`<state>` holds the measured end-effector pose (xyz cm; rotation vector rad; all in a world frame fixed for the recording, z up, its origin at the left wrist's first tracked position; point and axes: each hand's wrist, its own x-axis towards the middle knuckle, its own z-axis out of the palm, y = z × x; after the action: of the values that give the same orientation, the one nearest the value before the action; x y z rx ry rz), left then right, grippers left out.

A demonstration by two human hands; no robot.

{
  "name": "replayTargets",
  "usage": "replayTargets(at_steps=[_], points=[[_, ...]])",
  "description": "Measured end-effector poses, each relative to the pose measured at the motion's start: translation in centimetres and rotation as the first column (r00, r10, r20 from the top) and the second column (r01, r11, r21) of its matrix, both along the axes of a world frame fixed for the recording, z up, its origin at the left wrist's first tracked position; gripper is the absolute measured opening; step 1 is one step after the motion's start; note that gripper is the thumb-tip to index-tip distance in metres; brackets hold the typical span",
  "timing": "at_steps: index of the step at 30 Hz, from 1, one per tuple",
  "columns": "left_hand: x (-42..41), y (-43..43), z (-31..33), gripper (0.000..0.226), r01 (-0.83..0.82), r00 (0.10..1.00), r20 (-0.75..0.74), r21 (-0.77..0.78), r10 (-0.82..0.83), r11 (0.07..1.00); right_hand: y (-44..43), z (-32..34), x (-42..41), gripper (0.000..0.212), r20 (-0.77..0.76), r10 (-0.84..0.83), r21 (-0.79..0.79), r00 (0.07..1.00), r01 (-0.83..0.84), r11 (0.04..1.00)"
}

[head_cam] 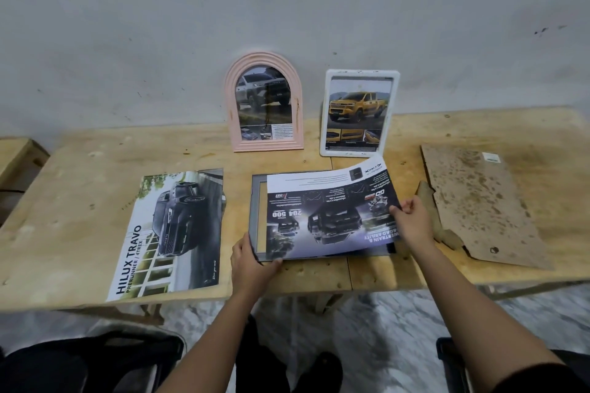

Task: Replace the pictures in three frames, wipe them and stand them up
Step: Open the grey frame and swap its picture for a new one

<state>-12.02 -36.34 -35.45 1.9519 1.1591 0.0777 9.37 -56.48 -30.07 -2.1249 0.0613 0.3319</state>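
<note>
A glossy sheet (pixel 332 217), printed with dark trucks and text, curves up between the two hands, its far edge lifted and its near edge down on a grey frame (pixel 257 210) that lies flat on the table (pixel 79 175). The left hand (pixel 252 262) grips the frame's near corner, thumb along the rail and fingertips on the paper's edge. The right hand (pixel 412 223), well apart from it, pinches the sheet's opposite edge. The step in hand looks to be seating the print in the opening. It would go best if the near edge is squared against the rail first, then the sheet lowered flat from near to far so the slick, floppy paper neither creases nor slides askew. Just beyond the right hand lies a backing board (pixel 479 201), brown, blotched and torn at its near corner, so it likely needs gentle handling. On the far side of the left hand lies a large poster (pixel 172 233), shiny and slightly wavy. Ahead of both hands, a ridged pink arched frame (pixel 265 102) and a scuffed white frame (pixel 359 113) with rounded corners stand against the wall, each showing a truck picture. The table is pale, knotty plywood.
</note>
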Motion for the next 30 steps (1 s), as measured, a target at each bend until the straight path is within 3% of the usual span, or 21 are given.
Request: replayTargets(at_steps=[6, 12, 14, 17, 18, 21, 26, 28, 30], points=[[0.1, -0.4, 0.6, 0.098, 0.003, 1.0, -0.012, -0.02, -0.003, 1.0, 0.7, 6.1, -0.3, 0.008, 0.186, -0.035, 0.237, 0.982, -0.01, 0.971], [-0.3, 0.1, 1.1, 0.089, 0.026, 1.0, -0.009, -0.041, -0.026, 0.999, 3.9, 12.7, -0.8, 0.01, 0.445, 0.059, 0.322, 0.894, -0.221, 0.921], [-0.2, 0.8, 1.4, 0.079, 0.041, 0.999, -0.016, -0.059, -0.042, 0.997, 5.4, 15.0, -1.4, 0.012, 0.525, 0.121, 0.322, 0.842, -0.329, 0.888], [0.1, 2.6, 2.8, 0.042, 0.044, 0.999, -0.023, -0.083, -0.046, 0.996, 7.9, 17.6, -2.8, 0.013, 0.588, 0.288, 0.24, 0.756, -0.504, 0.83], [0.1, 3.3, 3.7, 0.037, 0.009, 1.0, 0.003, -0.103, -0.008, 0.995, 8.8, 18.2, -3.4, 0.013, 0.607, 0.348, 0.196, 0.714, -0.559, 0.806], [-0.3, 6.1, 7.6, 0.056, -0.125, 0.966, 0.203, -0.16, 0.157, 0.979, 11.5, 20.1, -5.3, 0.015, 0.619, 0.505, 0.118, 0.602, -0.706, 0.698], [-5.4, 10.8, 14.7, 0.055, -0.196, 0.743, 0.629, -0.121, 0.228, 0.973, 16.6, 23.3, -8.1, 0.019, 0.562, 0.662, 0.178, 0.495, -0.855, 0.488], [-7.8, 12.1, 16.0, 0.044, -0.125, 0.681, 0.702, -0.17, 0.209, 0.977, 19.1, 24.4, -8.9, 0.016, 0.566, 0.652, 0.267, 0.506, -0.86, 0.435], [-9.7, 13.6, 16.7, 0.031, -0.106, 0.666, 0.71, -0.211, 0.227, 0.972, 21.8, 24.9, -9.4, 0.012, 0.538, 0.614, 0.395, 0.577, -0.816, 0.421]])
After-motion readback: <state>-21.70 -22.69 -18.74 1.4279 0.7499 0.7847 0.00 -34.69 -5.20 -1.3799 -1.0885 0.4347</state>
